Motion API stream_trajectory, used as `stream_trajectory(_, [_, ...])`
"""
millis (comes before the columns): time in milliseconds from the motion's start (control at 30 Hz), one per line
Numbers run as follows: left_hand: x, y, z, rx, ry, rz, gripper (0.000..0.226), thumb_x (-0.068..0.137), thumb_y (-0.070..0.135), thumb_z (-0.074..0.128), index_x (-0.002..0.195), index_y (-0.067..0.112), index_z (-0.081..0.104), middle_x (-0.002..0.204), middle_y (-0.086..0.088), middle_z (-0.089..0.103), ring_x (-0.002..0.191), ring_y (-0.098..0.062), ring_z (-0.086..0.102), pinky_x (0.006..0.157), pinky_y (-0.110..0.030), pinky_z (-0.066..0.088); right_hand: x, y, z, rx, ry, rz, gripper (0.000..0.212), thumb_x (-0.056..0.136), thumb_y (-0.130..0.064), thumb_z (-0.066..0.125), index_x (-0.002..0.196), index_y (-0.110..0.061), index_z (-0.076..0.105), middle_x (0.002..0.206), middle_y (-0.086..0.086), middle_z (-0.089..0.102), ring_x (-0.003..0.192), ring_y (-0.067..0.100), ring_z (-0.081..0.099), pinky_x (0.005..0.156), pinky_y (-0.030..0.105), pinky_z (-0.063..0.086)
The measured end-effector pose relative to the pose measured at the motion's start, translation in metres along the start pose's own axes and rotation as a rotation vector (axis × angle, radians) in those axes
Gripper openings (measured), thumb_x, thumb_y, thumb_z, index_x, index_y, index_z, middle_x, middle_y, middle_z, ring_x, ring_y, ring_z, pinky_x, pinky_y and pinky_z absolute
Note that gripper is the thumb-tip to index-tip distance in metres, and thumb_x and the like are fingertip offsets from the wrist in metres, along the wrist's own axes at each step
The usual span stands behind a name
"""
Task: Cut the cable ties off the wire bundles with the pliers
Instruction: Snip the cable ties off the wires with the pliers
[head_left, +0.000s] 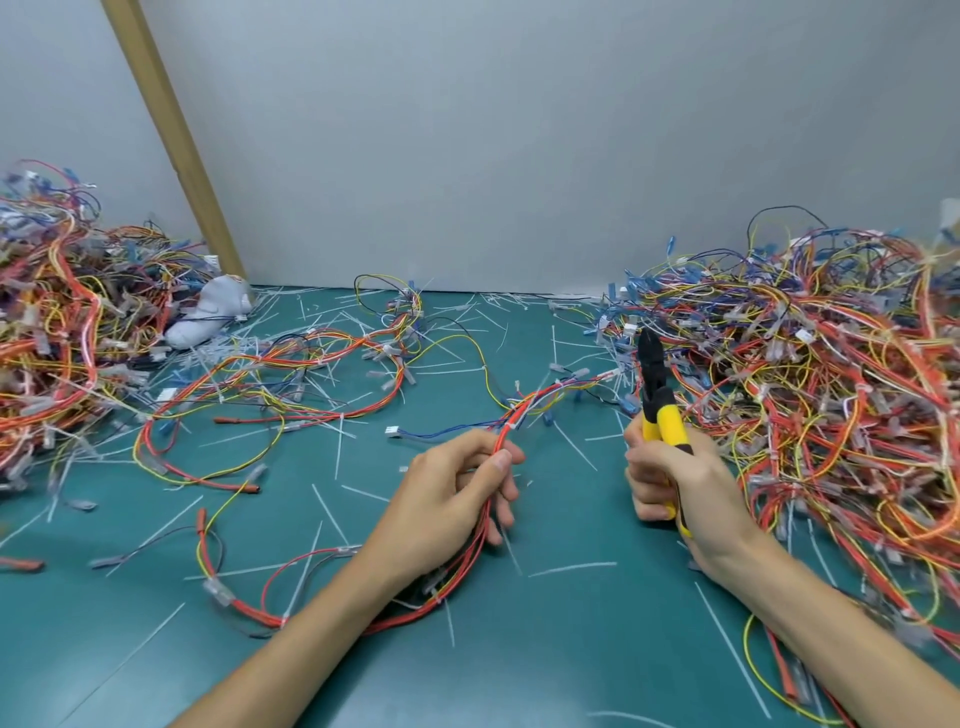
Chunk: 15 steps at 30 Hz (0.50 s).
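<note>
Gripping the red wire bundle (527, 405), the left hand (447, 499) leaves its white cable tie (509, 427) bare just past that grip. The bundle slants away rightward — toward the right hand (680, 483), clasping the yellow-handled pliers (667, 415) nose-up.

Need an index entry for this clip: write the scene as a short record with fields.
setting: green mat against a grey wall
left hand: grips a wire bundle, mostly red wires
right hand: grips the yellow-handled pliers, tip pointing up
contact: pliers and wire bundle are apart, no cut under way
left pile: tangled wires at the mat's left side
right pile: tangled wires at the mat's right side
debris: white cable tie offcuts strewn over the mat
</note>
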<state>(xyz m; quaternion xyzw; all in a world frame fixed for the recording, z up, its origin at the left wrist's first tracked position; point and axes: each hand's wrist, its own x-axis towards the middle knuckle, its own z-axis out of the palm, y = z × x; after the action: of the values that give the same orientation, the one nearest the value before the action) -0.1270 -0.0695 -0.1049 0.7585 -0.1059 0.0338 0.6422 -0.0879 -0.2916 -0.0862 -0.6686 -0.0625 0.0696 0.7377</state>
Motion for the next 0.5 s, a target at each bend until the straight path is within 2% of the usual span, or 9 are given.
stream_trajectory(133, [0.0012, 0.0002, -0.0006, 0.027, -0.025, -0.024, 0.015, 0.103, 0.015, 0.042, 0.096, 0.011, 0.055, 0.065, 0.010, 0.050, 0.059, -0.013, 0.056, 0.046, -0.026, 0.046, -0.0003, -0.0005, 0.0023, -0.041, -0.001, -0.021, 0.014, 0.069, -0.009, 0.052, 0.068, -0.016, 0.040, 0.056, -0.005, 0.024, 0.048, 0.012, 0.016, 0.042, 0.019, 0.018])
stream_trajectory(367, [0.0029, 0.0012, -0.0030, -0.051, -0.050, -0.070, 0.017, 0.103, 0.014, 0.040, 0.091, 0.012, 0.052, 0.065, 0.009, 0.049, 0.058, -0.013, 0.053, 0.045, -0.024, 0.043, 0.0014, 0.0033, 0.0017, -0.054, 0.006, -0.040, 0.010, 0.067, -0.010, 0.050, 0.071, -0.015, 0.042, 0.059, -0.002, 0.025, 0.052, 0.015, 0.016, 0.045, 0.024, 0.015])
stream_trajectory(433, [0.0032, 0.0019, -0.0038, -0.080, -0.054, -0.083, 0.017, 0.103, 0.013, 0.040, 0.091, 0.011, 0.052, 0.065, 0.009, 0.049, 0.058, -0.013, 0.052, 0.045, -0.023, 0.043, 0.0013, 0.0053, 0.0007, -0.028, 0.001, -0.058, 0.010, 0.066, -0.010, 0.051, 0.072, -0.014, 0.045, 0.060, 0.001, 0.027, 0.052, 0.016, 0.020, 0.045, 0.025, 0.021])
stream_trajectory(500, [0.0035, 0.0030, -0.0043, -0.108, -0.058, -0.095, 0.017, 0.103, 0.013, 0.040, 0.091, 0.011, 0.051, 0.065, 0.009, 0.048, 0.058, -0.013, 0.052, 0.045, -0.022, 0.042, 0.0015, 0.0077, -0.0012, 0.040, -0.015, -0.103, 0.016, 0.065, -0.009, 0.049, 0.081, -0.008, 0.050, 0.065, 0.009, 0.037, 0.055, 0.021, 0.033, 0.049, 0.031, 0.034])
